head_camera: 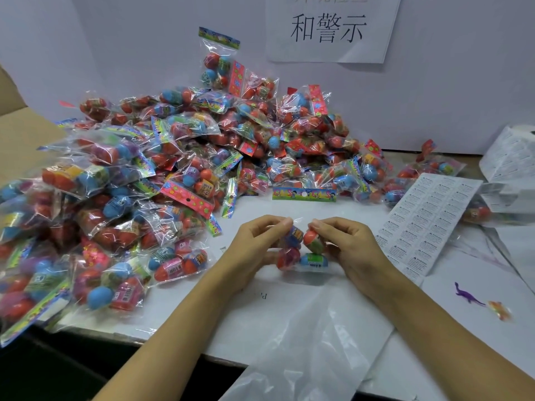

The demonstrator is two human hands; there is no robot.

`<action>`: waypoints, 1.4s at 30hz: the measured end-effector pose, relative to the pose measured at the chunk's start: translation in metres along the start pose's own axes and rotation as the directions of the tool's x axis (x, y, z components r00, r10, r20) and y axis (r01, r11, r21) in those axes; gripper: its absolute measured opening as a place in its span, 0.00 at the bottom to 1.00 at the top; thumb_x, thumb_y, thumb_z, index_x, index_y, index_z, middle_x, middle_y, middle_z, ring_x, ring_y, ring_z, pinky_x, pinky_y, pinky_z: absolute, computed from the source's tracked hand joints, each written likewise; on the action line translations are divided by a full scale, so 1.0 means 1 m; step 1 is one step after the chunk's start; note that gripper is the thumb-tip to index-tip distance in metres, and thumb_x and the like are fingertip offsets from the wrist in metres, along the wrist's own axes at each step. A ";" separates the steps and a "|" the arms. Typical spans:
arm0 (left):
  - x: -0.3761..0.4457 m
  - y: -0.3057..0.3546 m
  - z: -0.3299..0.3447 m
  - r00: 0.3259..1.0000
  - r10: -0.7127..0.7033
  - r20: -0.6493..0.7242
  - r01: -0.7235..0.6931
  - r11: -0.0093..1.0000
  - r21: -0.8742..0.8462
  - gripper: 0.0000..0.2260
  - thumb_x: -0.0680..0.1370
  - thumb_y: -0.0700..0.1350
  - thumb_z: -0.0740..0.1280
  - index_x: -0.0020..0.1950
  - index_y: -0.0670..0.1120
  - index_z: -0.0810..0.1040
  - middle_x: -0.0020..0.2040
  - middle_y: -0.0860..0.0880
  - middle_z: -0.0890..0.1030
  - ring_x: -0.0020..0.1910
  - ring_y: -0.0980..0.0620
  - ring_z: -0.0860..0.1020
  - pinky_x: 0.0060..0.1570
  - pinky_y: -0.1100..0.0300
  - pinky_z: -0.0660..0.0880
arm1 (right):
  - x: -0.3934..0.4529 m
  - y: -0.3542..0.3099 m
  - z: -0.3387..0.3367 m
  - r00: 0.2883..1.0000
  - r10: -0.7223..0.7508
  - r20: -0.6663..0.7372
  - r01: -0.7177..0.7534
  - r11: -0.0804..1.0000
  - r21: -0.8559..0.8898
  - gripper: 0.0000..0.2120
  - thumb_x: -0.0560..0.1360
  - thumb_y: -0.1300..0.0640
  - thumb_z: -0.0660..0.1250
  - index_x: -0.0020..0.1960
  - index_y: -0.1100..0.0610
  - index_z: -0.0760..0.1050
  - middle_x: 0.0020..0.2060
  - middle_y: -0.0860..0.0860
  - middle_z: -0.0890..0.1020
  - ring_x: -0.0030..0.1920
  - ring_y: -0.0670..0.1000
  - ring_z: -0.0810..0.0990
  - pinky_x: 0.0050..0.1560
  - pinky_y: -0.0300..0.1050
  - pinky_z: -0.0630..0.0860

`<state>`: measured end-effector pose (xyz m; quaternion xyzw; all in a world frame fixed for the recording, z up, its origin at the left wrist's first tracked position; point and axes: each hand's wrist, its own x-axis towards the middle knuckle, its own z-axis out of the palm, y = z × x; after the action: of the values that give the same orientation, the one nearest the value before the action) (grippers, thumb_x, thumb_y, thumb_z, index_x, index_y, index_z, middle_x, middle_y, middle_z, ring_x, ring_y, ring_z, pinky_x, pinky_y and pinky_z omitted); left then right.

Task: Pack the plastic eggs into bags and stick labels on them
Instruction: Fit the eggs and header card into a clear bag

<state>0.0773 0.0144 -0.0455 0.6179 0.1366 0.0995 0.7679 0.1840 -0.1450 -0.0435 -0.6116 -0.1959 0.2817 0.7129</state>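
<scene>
A clear bag (301, 250) of red and blue plastic eggs (314, 260) stands upright just left of the label sheet (428, 221), top open.

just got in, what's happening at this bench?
A person is bagging plastic eggs. Both hands, left hand and right hand, pinch the top of a small clear bag of eggs over the white table. A big pile of packed bags sits to the left and behind. A label sheet lies to the right, untouched.
</scene>
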 end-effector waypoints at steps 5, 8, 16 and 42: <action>0.000 -0.002 -0.001 1.000 0.013 0.015 -0.013 1.000 -0.003 0.10 0.72 0.51 0.78 0.49 0.47 0.87 0.52 0.39 0.86 0.51 0.41 0.85 0.49 0.49 0.83 | 0.001 -0.003 -0.001 1.000 0.013 -0.015 -0.012 0.997 0.072 0.18 0.59 0.47 0.78 0.41 0.60 0.86 0.38 0.57 0.82 0.38 0.52 0.82 0.41 0.43 0.83; 0.000 -0.002 -0.002 1.000 0.024 0.003 -0.024 0.999 -0.038 0.10 0.71 0.49 0.76 0.49 0.46 0.87 0.50 0.41 0.86 0.50 0.44 0.85 0.47 0.50 0.83 | 0.000 -0.003 0.000 1.000 0.016 -0.009 -0.015 0.997 0.072 0.16 0.61 0.47 0.77 0.42 0.58 0.86 0.39 0.57 0.84 0.40 0.52 0.84 0.44 0.44 0.83; 0.001 -0.002 -0.002 0.998 0.035 -0.047 -0.039 0.995 -0.087 0.16 0.72 0.47 0.75 0.55 0.38 0.84 0.51 0.39 0.86 0.49 0.43 0.85 0.45 0.49 0.83 | 0.000 -0.002 -0.003 0.999 -0.031 0.033 0.031 1.000 0.000 0.19 0.58 0.46 0.80 0.45 0.53 0.87 0.46 0.56 0.87 0.47 0.52 0.87 0.47 0.44 0.83; -0.002 0.006 -0.004 1.000 0.026 -0.014 -0.029 0.975 -0.221 0.28 0.73 0.63 0.69 0.55 0.38 0.83 0.55 0.34 0.84 0.55 0.36 0.84 0.51 0.47 0.83 | 0.000 -0.012 -0.029 0.929 -0.111 0.354 -0.247 0.527 0.813 0.31 0.67 0.54 0.66 0.69 0.58 0.69 0.51 0.53 0.82 0.49 0.51 0.83 0.52 0.50 0.81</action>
<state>0.0744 0.0184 -0.0404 0.5300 0.1202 0.1280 0.8296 0.2039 -0.1685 -0.0365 -0.1326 -0.1381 0.4768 0.8579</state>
